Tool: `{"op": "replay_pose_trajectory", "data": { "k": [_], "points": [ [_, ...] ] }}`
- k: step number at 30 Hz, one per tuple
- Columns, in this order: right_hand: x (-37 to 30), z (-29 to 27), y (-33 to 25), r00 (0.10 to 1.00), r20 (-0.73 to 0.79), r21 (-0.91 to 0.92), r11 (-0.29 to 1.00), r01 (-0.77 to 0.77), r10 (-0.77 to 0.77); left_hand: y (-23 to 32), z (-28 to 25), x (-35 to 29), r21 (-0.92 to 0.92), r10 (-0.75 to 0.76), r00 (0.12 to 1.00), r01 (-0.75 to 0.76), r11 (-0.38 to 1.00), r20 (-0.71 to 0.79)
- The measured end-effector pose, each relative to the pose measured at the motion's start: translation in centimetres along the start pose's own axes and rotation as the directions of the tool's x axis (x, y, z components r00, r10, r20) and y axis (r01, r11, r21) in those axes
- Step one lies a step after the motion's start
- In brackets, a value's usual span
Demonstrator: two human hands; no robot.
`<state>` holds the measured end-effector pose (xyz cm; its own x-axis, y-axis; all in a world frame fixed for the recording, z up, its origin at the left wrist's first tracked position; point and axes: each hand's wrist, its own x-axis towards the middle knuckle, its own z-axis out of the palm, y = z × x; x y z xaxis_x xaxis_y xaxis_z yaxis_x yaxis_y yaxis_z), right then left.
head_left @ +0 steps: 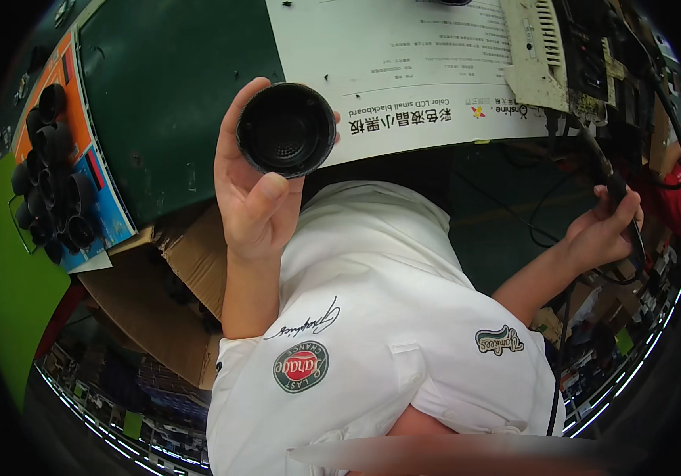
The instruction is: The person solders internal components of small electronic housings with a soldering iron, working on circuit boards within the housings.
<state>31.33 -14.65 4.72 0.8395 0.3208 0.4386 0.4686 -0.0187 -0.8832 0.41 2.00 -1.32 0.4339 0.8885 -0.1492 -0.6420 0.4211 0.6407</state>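
Observation:
My left hand (257, 206) grips a black round plastic cup (286, 131) by its rim and side, thumb in front. Its hollow faces up at me, and a patch of small dots shows on the inner bottom. Out at the right, my right hand (606, 230) is closed around the black handle of what looks like a soldering iron (615, 189). A thin metal shaft points up and left from that handle, and a black cord hangs from it. The two hands are well apart.
Several similar black cups (55, 178) are heaped on an orange and blue printed sheet (118, 214) at the left. A dark green mat (158, 95) and a white printed board (404, 79) cover the table. A grimy pale device (539, 55) stands far right; cardboard boxes (150, 309) sit below left.

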Motion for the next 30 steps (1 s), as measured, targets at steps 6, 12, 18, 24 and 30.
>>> {"op": "replay_pose_trajectory", "data": {
  "k": [6,12,18,24,30],
  "points": [
    [-2.5,2.3,-0.4,0.934,0.314,0.316,0.909,-0.273,0.171,0.0,-0.7,-0.4,0.017,-0.045,0.996,0.043,0.999,0.074],
    [-7.0,8.0,-2.1,0.749,0.65,0.456,0.722,-0.521,0.13,-0.5,-0.5,-0.4,-0.041,-0.045,0.991,0.05,0.998,0.123],
    [-7.0,10.5,-3.6,0.787,0.617,0.41,0.865,-0.289,-0.029,-0.6,-0.7,-0.7,0.081,-0.05,0.992,0.041,0.996,0.113],
    [-6.3,11.2,-4.0,0.717,0.649,0.363,0.932,0.002,-0.254,-0.6,-1.6,-0.6,0.212,-0.088,0.983,0.053,0.976,0.161],
    [-6.8,11.8,-4.1,0.707,0.663,0.292,0.954,0.059,-0.247,-0.9,-1.1,-0.8,0.082,-0.065,0.992,0.056,0.995,0.105]
  ]
}}
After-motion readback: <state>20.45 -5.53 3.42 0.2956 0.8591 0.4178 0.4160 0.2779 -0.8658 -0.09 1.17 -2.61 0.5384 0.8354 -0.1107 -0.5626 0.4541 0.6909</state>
